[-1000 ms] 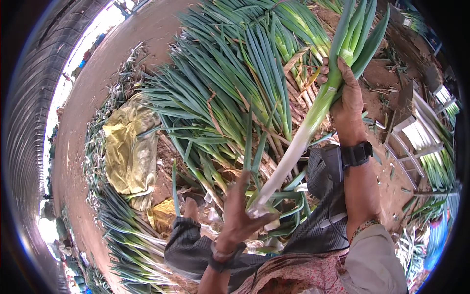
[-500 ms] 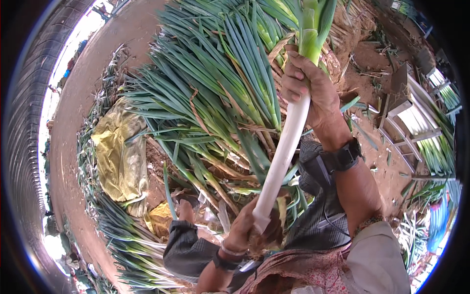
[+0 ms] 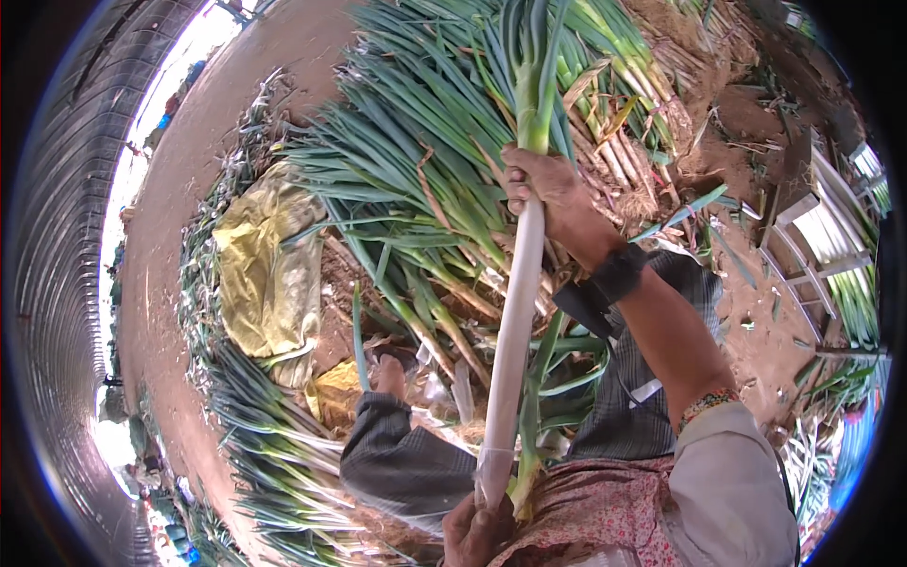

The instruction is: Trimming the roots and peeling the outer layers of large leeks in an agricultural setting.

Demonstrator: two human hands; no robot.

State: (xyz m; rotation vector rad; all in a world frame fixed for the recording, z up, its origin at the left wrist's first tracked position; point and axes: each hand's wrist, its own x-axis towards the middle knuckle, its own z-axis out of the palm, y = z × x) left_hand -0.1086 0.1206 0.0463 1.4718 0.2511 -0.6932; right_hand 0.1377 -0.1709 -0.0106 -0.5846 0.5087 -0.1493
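Note:
A long green onion with a thick white shaft slants up from my lap, its leafy green top pointing away from me. My right hand is wrapped round it just below the leaves. Low in the view, my left hand is closed about its lower end, hiding the roots. A thin, pale skin layer shows on the shaft just above the left hand. Beside the shaft, a loose green stalk with a yellowish base lies against my apron. A large heap of green onions spreads beyond my hands.
Yellow plastic sheeting lies left of the heap, above another pile of green onions. Metal racks holding white-stalked onions stand at the right. Leaf scraps litter the dirt floor. A curved ribbed wall rises at far left.
The held onion stands more upright, and its top has swung left with my right hand. My left hand has dropped closer to my body at its lower end. The view has shifted slightly.

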